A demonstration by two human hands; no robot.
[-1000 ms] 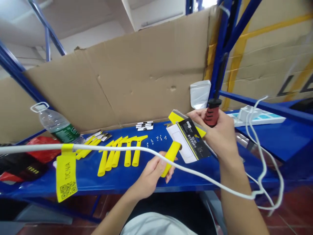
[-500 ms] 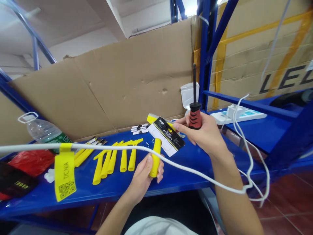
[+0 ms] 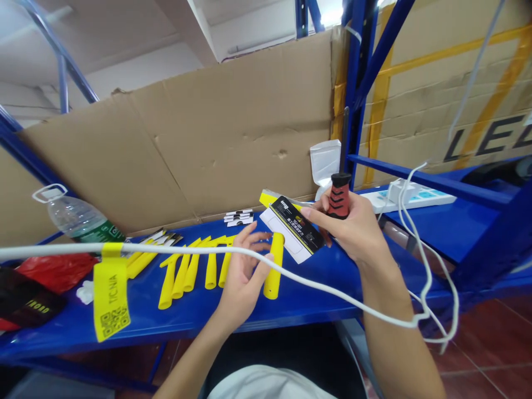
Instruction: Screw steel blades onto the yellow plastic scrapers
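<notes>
My right hand (image 3: 353, 221) is wrapped round the red-and-black handle of a screwdriver (image 3: 339, 199), its dark shaft pointing up. Between its thumb and fingers it also grips a black-and-white printed card (image 3: 297, 227) at the head of a yellow scraper (image 3: 273, 277). The scraper's handle hangs down below the card; where card and head meet is partly hidden. My left hand (image 3: 245, 271) is open beside that handle, fingers spread, thumb close to it; whether the thumb touches it I cannot tell. Several yellow scrapers (image 3: 192, 271) lie on the blue shelf (image 3: 249, 313) to the left.
A white cable (image 3: 332, 291) with a yellow tag (image 3: 111, 299) crosses in front of my hands. Small black-and-white packets (image 3: 239, 217) lie at the back. A plastic bottle (image 3: 78, 216) and red bag (image 3: 58, 271) are left; a power strip (image 3: 432, 198) is right.
My left hand has let go of the yellow scraper handle and opened, moving slightly left and up. The right hand still holds the screwdriver and card, shifted slightly right in view.
</notes>
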